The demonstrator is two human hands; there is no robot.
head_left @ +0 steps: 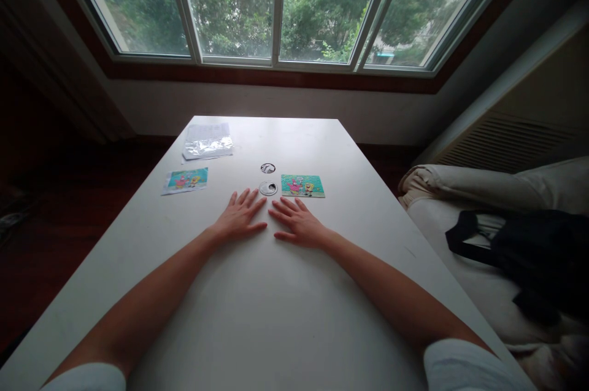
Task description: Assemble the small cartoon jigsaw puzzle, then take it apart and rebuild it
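Both my hands rest palm down on a white table [285, 317], fingers spread and nothing in them. My left hand [239, 216] lies just left of the middle, and my right hand [298, 222] is beside it, a small gap between them. Past the fingertips is a round black-and-white disc [268, 188]; a smaller round disc [267, 167] lies behind it. A cartoon picture card [302, 186] sits just beyond my right fingers. Farther left, a paper sheet with a similar cartoon picture [186, 180] lies apart from my left hand.
A clear plastic bag with white paper [208, 141] lies at the table's far left. Beyond the far edge is a wall under a wide window [276, 10]. A pale sofa [460, 191] with a dark bag or cloth [538, 250] stands along the right side.
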